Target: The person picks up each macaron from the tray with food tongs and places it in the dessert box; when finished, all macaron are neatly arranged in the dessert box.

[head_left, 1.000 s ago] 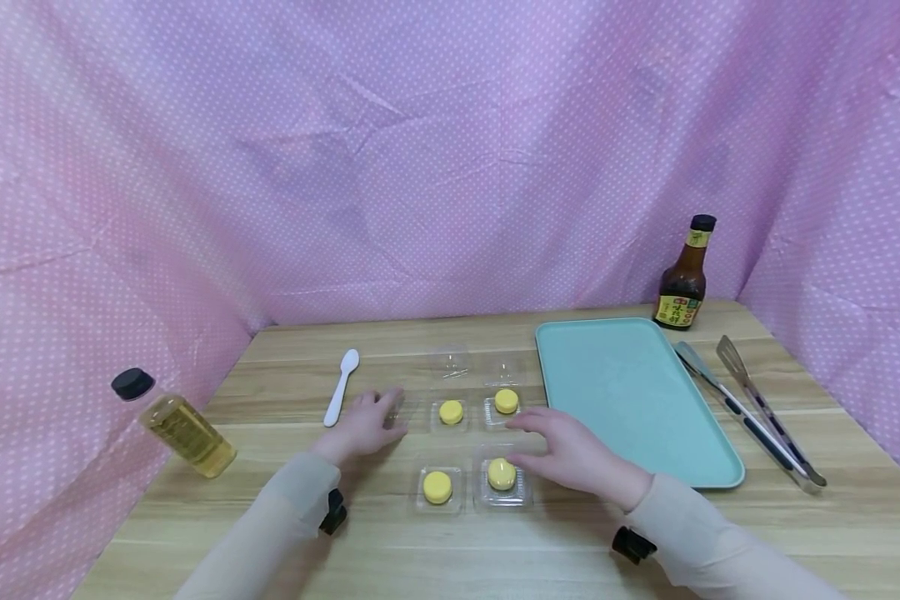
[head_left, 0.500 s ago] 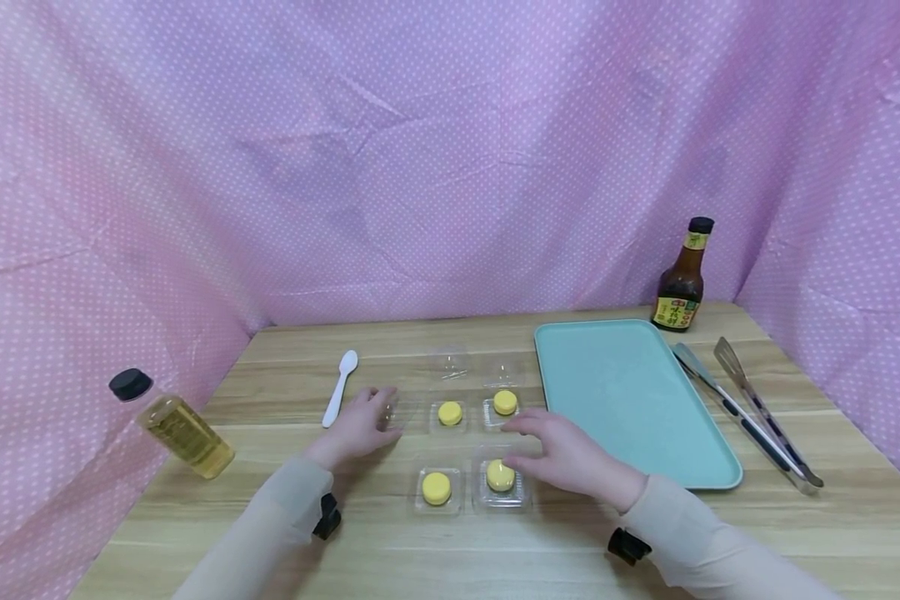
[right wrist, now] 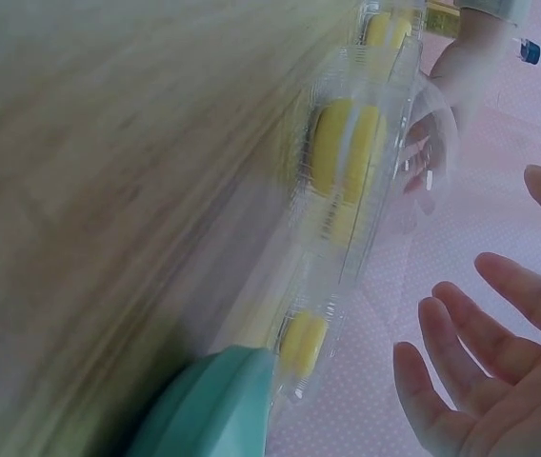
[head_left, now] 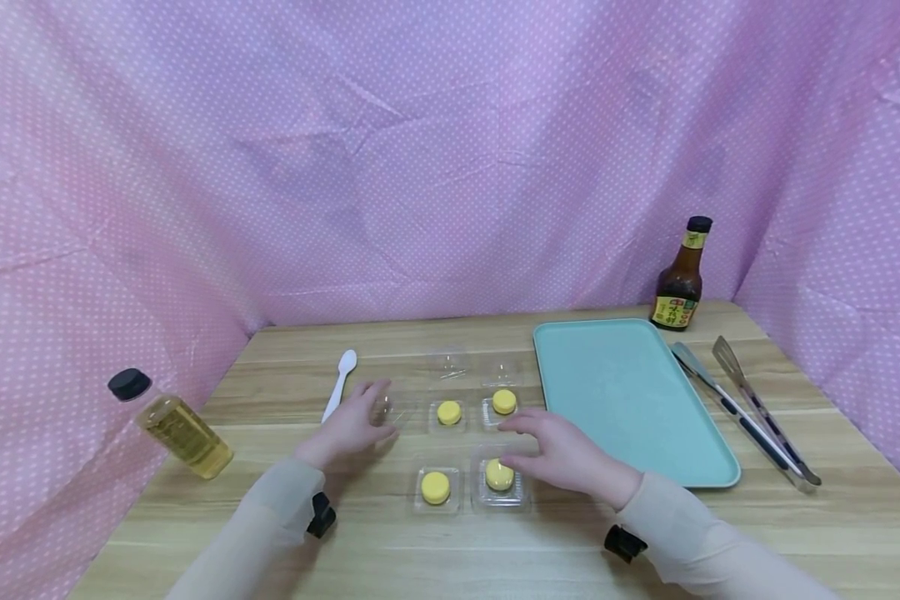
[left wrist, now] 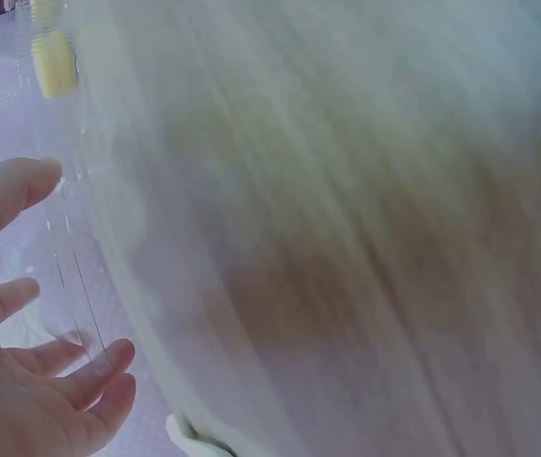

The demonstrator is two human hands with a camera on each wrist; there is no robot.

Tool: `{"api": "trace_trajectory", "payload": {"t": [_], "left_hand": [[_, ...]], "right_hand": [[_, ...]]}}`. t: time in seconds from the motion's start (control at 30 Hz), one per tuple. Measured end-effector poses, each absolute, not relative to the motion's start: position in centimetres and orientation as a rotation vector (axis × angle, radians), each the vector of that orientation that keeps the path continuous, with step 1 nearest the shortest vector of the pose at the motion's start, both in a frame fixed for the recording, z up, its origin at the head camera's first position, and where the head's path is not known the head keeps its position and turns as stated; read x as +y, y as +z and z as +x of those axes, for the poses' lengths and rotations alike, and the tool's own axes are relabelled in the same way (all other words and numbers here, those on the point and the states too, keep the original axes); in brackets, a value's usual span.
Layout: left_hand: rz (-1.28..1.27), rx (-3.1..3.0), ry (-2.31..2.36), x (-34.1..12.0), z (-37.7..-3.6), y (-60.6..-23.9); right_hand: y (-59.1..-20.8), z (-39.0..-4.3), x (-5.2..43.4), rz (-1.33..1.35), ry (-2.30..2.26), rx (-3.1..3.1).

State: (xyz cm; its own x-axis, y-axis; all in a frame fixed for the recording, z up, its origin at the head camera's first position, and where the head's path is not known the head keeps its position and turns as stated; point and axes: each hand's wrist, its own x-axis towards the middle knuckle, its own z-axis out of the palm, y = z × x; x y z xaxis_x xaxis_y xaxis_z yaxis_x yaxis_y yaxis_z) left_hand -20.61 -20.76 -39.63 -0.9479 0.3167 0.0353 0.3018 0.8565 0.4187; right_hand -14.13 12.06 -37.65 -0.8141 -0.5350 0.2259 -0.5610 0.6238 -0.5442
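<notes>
Yellow macarons sit in clear plastic boxes at the middle of the table. My left hand (head_left: 348, 427) has its fingers spread beside the clear lid flap (head_left: 401, 410) of the far left box, which holds a macaron (head_left: 449, 412); contact is hard to judge. My right hand (head_left: 562, 450), fingers loosely apart, is just right of the near right macaron (head_left: 499, 475), whose box looks covered by a clear dome. Behind it lies the far right macaron (head_left: 504, 402). A near left macaron (head_left: 435, 488) is apart from both hands. In the right wrist view, a macaron (right wrist: 347, 148) shows through plastic.
Right of the boxes lies a turquoise tray (head_left: 630, 400), with tongs (head_left: 742, 417) and a slotted turner (head_left: 765, 408) beyond. A brown sauce bottle (head_left: 678, 287) stands behind. On the left are a white spoon (head_left: 341, 379) and an oil bottle (head_left: 183, 433).
My left hand has shifted slightly left and now covers the lower end of the spoon's handle. The right hand stays nearly where it was.
</notes>
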Motion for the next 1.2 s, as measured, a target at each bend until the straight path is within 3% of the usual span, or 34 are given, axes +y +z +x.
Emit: {"api": "trace_trajectory", "payload": {"t": [0.67, 1.2], "left_hand": [[0.538, 3.050, 0.768, -20.7, -19.7, -38.7], [0.900, 2.994, 0.740, -20.5, -18.2, -38.1]], "right_hand": [[-37.5, -14.4, 11.3, 1.008, 0.951, -2.748], [-37.5, -14.4, 8.8, 1.090, 0.828, -2.772]]}}
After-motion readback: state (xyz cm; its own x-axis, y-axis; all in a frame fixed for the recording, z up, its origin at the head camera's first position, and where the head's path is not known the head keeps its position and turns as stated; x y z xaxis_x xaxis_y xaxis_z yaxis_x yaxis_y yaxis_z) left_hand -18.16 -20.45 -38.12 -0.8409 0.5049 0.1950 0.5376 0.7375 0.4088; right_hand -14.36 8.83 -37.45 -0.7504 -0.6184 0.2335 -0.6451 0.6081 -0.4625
